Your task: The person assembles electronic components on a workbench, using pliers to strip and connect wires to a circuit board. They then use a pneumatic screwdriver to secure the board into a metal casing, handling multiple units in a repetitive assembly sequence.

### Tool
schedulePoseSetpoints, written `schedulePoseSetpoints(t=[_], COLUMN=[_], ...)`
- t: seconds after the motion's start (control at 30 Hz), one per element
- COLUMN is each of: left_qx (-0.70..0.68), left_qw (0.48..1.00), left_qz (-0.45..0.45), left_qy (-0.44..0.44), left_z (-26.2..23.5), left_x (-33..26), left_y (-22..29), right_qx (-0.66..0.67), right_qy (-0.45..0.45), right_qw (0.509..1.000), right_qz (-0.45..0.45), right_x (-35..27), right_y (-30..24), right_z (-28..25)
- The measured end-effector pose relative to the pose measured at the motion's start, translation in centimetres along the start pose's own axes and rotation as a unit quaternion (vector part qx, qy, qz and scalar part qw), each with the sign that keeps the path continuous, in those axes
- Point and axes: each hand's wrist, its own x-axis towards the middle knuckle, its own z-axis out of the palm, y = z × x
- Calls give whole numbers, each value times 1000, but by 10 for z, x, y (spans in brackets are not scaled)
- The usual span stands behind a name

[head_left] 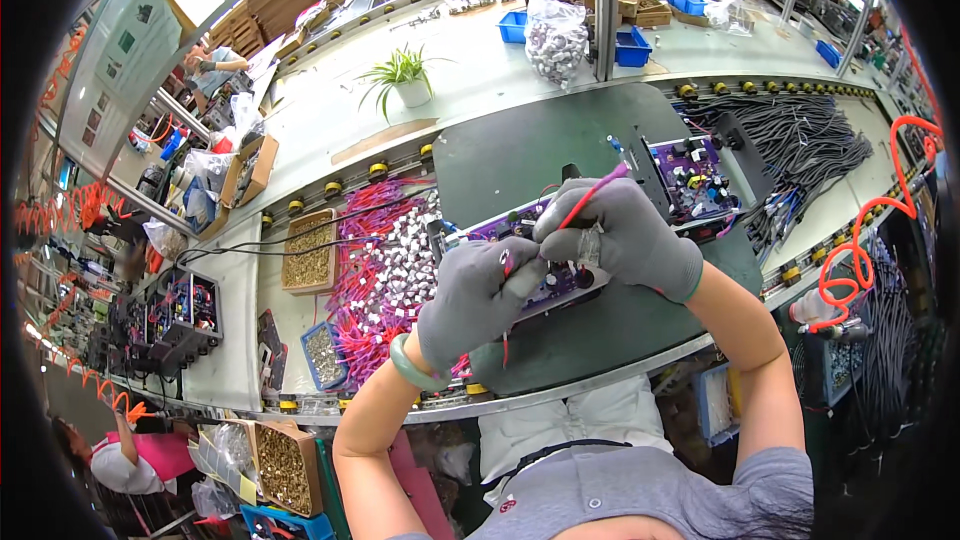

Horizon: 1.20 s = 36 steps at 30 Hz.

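In front of me both hands, in grey gloves, meet over a purple circuit board (pixel 515 223) in an open black housing. My right hand (pixel 635 235) is closed in a pinch on a red wire (pixel 583 203) with a pinkish-purple end that sticks up past the fingers. Clear plastic wraps one finger of that glove. My left hand (pixel 475 295) is closed too, and red wire shows between its fingers and below it. Whether both hands hold the same wire cannot be seen. The fingers hide part of the board. A green mat (pixel 545 140) lies underneath.
Red wires with white connectors (pixel 400 250) are heaped left, beside a box of brass-coloured parts (pixel 310 252) and a blue tray (pixel 323 355). Right stand another board unit (pixel 695 180) and black cables (pixel 800 145). An orange coiled hose (pixel 860 250) hangs at far right.
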Motion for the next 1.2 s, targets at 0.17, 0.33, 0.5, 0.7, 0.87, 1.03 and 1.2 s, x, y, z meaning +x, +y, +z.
schedulePoseSetpoints(t=[0.17,0.33,0.5,0.7,0.87,1.03,1.2], left_qx=[-5,-144,-246,-120,-88,-83,-75], left_qw=[997,963,919,956,972,967,964], left_qz=[-17,-227,-309,-265,-218,-239,-241], left_qy=[-81,6,7,-35,-25,-13,-81], left_z=[-2,-16,-21,-6,2,6,6], left_x=[-8,1,20,32,27,21,23], left_y=[-9,-22,-40,-44,-54,-59,-53], right_qx=[23,-146,-437,-490,-362,-409,-341], right_qy=[-82,5,-61,-39,-25,-61,-116], right_qw=[996,989,897,870,932,910,932], right_qz=[2,8,-18,-20,-19,19,39], right_x=[2,6,5,8,1,3,20], right_y=[15,53,56,59,39,45,57], right_z=[-7,-6,4,-3,5,2,-17])
